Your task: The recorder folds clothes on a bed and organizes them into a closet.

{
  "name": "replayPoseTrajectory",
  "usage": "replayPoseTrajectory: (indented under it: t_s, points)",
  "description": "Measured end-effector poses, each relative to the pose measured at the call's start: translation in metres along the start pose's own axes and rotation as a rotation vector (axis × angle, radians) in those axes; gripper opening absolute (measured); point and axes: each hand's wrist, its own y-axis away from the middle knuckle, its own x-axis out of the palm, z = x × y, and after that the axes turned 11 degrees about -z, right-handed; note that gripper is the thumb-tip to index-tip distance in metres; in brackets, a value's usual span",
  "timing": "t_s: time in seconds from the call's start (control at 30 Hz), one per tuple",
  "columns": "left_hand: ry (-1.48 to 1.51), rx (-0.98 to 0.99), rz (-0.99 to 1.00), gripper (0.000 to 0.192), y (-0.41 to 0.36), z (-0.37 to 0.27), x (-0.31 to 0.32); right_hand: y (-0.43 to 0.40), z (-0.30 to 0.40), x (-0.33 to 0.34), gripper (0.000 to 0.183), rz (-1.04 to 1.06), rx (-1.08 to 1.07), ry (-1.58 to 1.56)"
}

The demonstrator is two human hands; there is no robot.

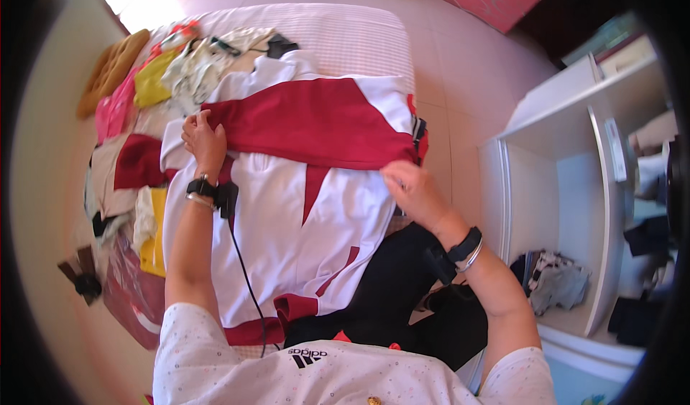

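A white and dark red jacket (275, 195) lies spread on the bed before me, with a dark red sleeve-like panel (307, 122) folded across its upper part. My left hand (206, 143) rests at the left end of this panel, palm down, thumb apart from the fingers. At the panel's lower right edge is my right hand (418, 192), its fingers curled and slightly blurred. Whether they pinch the cloth cannot be made out. Below, a dark red band (295, 306) shows at the jacket's near end. Each wrist wears a black strapped device, and a black cable runs down over the jacket.
Rumpled clothes, among them a yellow-green piece (156, 79) and a pink one (116, 111), lie on the bed's checked cover (345, 33). A tufted brown cushion (110, 73) leans by the wall. At right stands an open white cabinet (531, 189) with folded clothes (558, 281) inside.
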Motion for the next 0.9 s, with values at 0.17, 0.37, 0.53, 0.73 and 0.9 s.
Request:
replayPoseTrajectory:
  t_s: [0.17, 0.37, 0.53, 0.73, 0.9]
  points:
    - [0.734, 0.138, 0.317, 0.021, -0.010, -0.125, 0.008, -0.021, -0.012, -0.007, 0.016, -0.261, -0.160, 0.255]
    - [0.892, 0.358, 0.777, 0.036, 0.015, -0.282, 0.031, 0.022, -0.031, 0.032, 0.029, -0.120, -0.163, 0.474]
    - [0.417, 0.690, 0.817, 0.021, 0.016, -0.327, 0.061, 0.017, -0.030, 0.044, 0.033, -0.082, -0.145, 0.399]
    - [0.499, 0.459, 0.589, 0.019, 0.046, -0.333, 0.108, 0.024, -0.050, 0.043, 0.041, 0.012, -0.116, 0.481]
    - [1.055, -0.111, 0.656, 0.035, 0.029, -0.269, 0.071, 0.024, -0.040, 0.038, 0.037, 0.029, -0.114, 0.364]
